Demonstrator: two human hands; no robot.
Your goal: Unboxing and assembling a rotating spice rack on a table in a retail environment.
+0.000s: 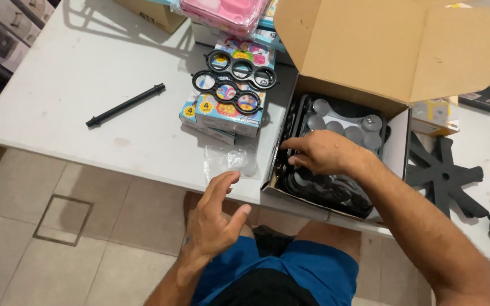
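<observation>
Right hand (pixel 325 153): reaches into the open box (pixel 392 56) at the table's near edge, fingers curled on the black plastic parts (pixel 336 190) packed inside; whether it actually grips one cannot be told.
Left hand (pixel 214 212): released, fingers spread, holding nothing; it hovers just off the table's near edge, above the person's lap, close to the clear bag (pixel 231 161).
Black parts: fill the box bottom, with round grey discs (pixel 344 127) lying on them toward the far side.
Box: brown cardboard, flaps standing up, near edge flush with the table (pixel 86 68) edge.
Clear bag: flat on the table, just left of the box.
Ring frames (pixel 233 79): two black three-ring pieces lying on a stack of colourful cartons (pixel 225 110), left of the box, mid-table.
Rod (pixel 125 105): black, lying slantwise, well apart toward the left end.
Star piece (pixel 443 173): black, spoked, flat on the table right of the box.
Pink pack (pixel 222 11): at the far edge, behind the cartons.
</observation>
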